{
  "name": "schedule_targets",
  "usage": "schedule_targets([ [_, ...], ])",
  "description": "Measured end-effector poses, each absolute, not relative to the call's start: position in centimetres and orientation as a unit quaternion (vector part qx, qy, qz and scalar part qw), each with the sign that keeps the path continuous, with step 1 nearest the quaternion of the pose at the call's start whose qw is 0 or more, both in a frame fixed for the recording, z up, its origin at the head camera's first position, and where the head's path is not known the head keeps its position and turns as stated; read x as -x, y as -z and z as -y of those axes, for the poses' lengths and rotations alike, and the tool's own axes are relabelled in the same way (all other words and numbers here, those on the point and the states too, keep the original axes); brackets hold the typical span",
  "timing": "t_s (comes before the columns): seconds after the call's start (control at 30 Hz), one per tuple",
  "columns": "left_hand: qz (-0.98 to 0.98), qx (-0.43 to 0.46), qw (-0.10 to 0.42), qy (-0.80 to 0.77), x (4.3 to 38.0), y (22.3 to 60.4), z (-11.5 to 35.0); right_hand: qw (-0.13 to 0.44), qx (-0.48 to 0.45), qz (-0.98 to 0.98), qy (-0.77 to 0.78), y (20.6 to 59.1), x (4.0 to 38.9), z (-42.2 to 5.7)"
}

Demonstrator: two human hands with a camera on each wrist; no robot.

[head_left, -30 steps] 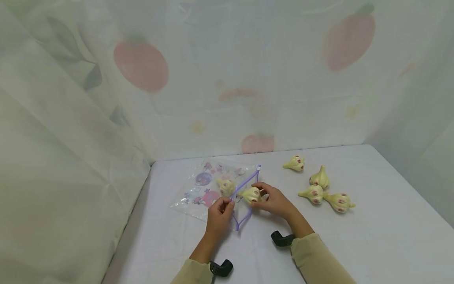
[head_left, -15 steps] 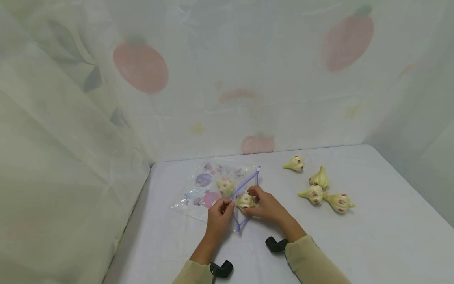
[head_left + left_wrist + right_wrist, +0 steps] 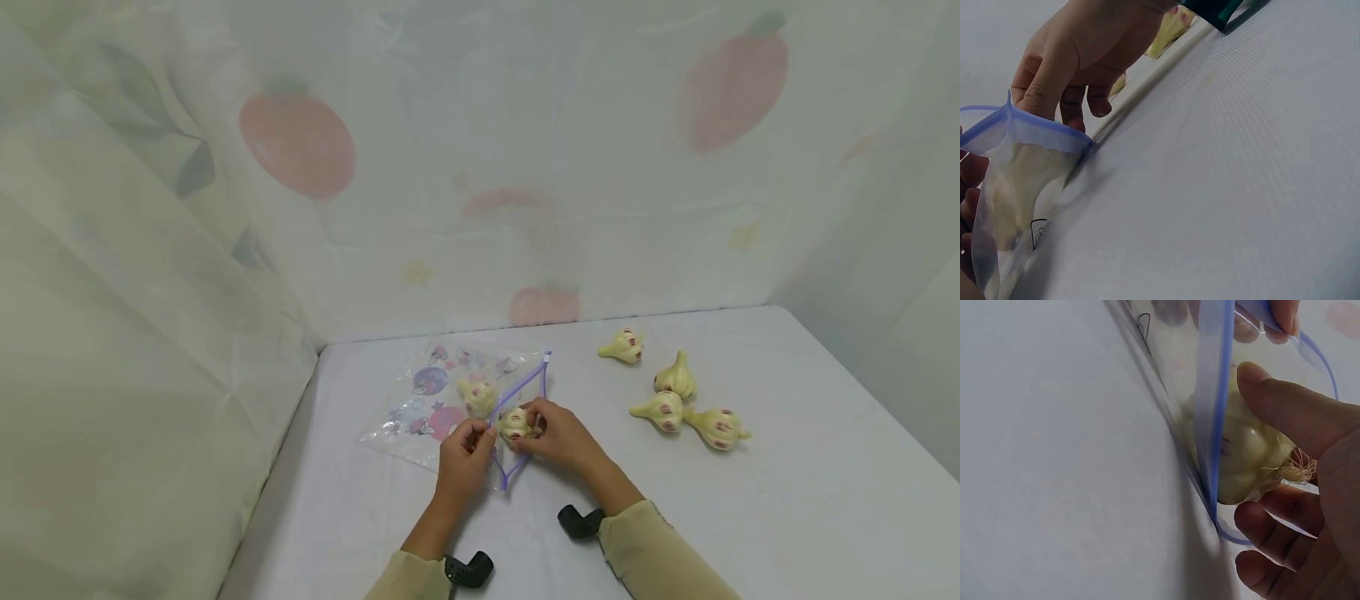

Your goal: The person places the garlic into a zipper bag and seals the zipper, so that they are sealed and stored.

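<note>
A clear zip bag with a purple-blue zip edge and cartoon prints lies on the table. One garlic bulb is inside it. My left hand pinches the upper edge of the bag's mouth, which gapes toward the right. At that mouth, my right hand holds a second garlic bulb between thumb and fingers. The right wrist view shows this bulb partly past the blue zip edge, its roots facing the palm. In the left wrist view, the bag film blurs what it covers.
Several more bulbs lie to the right: a lone garlic bulb at the back and a cluster with a garlic bulb at its near side. White cloth covers the table. A printed curtain hangs behind it.
My right hand has moved left with its garlic bulb, from the edge of the bag's mouth to farther inside it. The left hand has stayed in place on the bag.
</note>
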State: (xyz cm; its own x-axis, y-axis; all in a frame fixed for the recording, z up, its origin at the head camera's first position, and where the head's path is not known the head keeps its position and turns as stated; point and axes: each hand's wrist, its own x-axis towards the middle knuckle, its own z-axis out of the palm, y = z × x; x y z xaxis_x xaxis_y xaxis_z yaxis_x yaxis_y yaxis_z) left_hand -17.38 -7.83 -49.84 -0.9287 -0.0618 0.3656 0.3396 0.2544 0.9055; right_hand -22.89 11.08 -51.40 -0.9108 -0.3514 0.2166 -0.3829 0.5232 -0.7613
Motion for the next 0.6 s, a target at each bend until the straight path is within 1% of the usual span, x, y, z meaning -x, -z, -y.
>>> schedule_targets([
  [0.2,0.773,0.103,0.17,0.603,17.3,49.8,7.9,0.085,-0.265,0.858,-0.431,51.5,22.7,-10.5],
  [0.3,0.772,0.103,0.169,0.604,17.3,49.7,7.8,0.106,-0.279,0.857,-0.42,51.5,22.5,-10.2],
  [0.43,0.771,0.1,0.166,0.607,17.3,49.7,7.8,0.104,-0.299,0.852,-0.417,51.6,22.2,-9.8],
  [0.6,0.766,0.104,0.172,0.61,17.4,49.8,7.7,0.067,-0.333,0.853,-0.396,51.9,22.0,-9.1],
])
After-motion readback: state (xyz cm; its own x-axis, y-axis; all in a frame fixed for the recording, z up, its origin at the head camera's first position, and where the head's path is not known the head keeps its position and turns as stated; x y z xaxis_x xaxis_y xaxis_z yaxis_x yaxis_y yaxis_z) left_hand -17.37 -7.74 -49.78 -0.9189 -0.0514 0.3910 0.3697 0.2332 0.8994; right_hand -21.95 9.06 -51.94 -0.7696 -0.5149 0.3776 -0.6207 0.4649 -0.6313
